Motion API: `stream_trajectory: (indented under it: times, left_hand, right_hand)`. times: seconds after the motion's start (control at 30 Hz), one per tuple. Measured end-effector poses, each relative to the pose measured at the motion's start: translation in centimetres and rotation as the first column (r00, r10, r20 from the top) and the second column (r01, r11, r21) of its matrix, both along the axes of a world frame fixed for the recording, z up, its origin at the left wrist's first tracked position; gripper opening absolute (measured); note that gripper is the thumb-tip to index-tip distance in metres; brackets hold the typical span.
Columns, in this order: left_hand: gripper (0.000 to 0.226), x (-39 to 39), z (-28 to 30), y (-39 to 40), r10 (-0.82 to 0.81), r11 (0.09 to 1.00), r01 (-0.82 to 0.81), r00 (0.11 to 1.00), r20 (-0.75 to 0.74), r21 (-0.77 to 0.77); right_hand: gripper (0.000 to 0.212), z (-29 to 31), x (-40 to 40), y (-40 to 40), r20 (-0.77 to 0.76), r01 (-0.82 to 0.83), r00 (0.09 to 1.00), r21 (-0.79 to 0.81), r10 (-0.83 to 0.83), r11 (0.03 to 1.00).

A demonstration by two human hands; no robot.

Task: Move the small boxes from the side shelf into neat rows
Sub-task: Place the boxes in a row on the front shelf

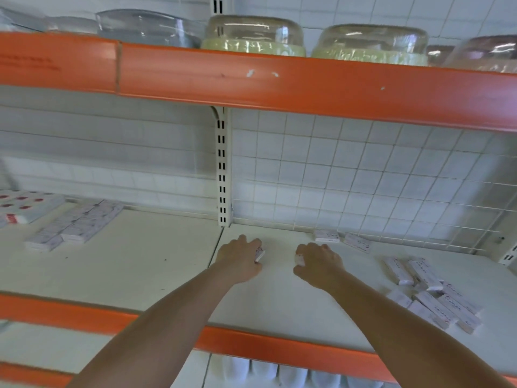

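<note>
On the upper shelf (279, 79), behind its orange front strip, stand clear domed containers (253, 35) turned with pale greenish rims at the bottom; what they hold cannot be made out through the glare. More clear bowls (145, 26) sit to their left.

On the white shelf (279, 303) below, both arms reach in from the near edge. The left hand (240, 260) has its fingers curled round a small box (260, 254), of which only a white edge with a trace of print shows past the knuckles. The right hand (319, 261) likewise grips a small white box (299, 260), mostly hidden by the fingers. The two hands hover near each other, just in front of the slotted upright (222, 169) and the wire grid back (363, 177).

The small boxes are flat, long and white with faint reddish and dark lettering. A loose heap of boxes (433, 298) lies at the right of the shelf, the boxes at mixed angles, some overlapping. Two single boxes (327, 236) lie near the grid, just beyond the right hand. On the neighbouring shelf section to the left, a tidy block of boxes (75, 225) sits in rows, beside a white pack with red dots (25, 205)
</note>
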State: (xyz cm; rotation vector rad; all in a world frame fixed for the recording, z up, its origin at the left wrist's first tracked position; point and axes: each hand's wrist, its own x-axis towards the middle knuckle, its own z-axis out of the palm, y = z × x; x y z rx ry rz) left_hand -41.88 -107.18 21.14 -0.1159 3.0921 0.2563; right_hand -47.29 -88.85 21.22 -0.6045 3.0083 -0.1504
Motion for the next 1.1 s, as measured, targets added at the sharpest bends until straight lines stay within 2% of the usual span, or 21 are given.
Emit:
stream_trajectory:
  times: [0.23,0.77,1.1]
  left_hand:
    - [0.041,0.4,-0.1,-4.7,-0.003,1.000,0.003,1.000,-0.006,0.022]
    - [0.042,1.7,0.1,-19.3,-0.176,0.984,0.175,0.984,0.036,0.034]
    - [0.045,2.9,0.1,-25.3,-0.154,0.988,0.152,0.988,0.033,0.040]
  right_hand:
    - [0.043,0.5,0.8,-4.7,-0.018,0.005,1.000,0.012,-0.005,1.000]
    - [0.039,1.0,4.5,-19.0,-0.031,0.140,0.990,0.002,-0.140,0.990]
    - [0.040,1.0,5.6,-26.1,-0.006,0.104,0.995,0.018,-0.104,0.994]
